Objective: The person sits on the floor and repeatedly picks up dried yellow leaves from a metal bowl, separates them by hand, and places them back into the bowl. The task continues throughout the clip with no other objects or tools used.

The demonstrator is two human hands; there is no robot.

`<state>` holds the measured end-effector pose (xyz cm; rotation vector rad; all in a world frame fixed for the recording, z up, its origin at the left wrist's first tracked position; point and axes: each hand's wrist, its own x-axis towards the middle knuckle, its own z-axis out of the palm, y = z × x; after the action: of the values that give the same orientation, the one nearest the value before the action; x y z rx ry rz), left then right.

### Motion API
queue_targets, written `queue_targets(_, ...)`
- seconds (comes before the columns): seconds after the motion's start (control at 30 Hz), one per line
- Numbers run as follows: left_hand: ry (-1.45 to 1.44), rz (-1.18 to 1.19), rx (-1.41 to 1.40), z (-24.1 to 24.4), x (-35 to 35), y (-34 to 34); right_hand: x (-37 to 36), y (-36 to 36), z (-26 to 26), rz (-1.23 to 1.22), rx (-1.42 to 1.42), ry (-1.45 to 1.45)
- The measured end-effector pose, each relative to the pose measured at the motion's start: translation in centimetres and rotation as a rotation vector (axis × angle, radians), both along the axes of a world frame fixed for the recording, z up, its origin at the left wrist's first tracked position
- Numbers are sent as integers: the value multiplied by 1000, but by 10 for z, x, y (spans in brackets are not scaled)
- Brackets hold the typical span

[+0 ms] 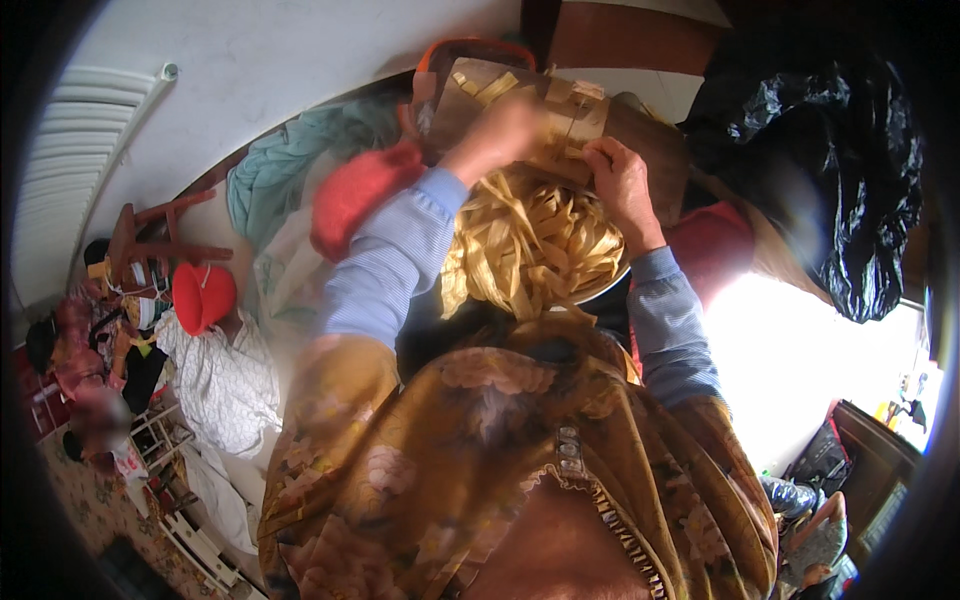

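A wooden board [463,103] lies in front of me, with pale flat strip pieces [496,88] on it. My left hand [511,126] is over the board, blurred by motion, so its fingers do not show clearly. At the right part of the board, my right hand [619,176] pinches the end of a short pale strip [574,152] beside a lighter block [564,133] with a thin dark line across it. Below both hands, a heap of long yellowish dried-leaf-like strips [536,232] fills a white-rimmed bowl [611,289].
Red cushion-like fabric [367,196] and teal cloth [304,154] lie to the left. A glossy black plastic bag [832,172] hangs at the right. At far left are a radiator [105,127], a wooden stool [169,232] and a seated person [82,352] in pink.
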<state>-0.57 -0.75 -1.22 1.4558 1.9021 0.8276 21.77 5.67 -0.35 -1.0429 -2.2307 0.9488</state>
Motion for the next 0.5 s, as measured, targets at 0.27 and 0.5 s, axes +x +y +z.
queue_targets(0.27, -465, 131, -84, 25, 25, -69, 13, -46, 50, 151, 366, 96)
queue_targets(0.5, -631, -7, -176, 81, 61, -78, -4, -45, 35, 86, 250, 215)
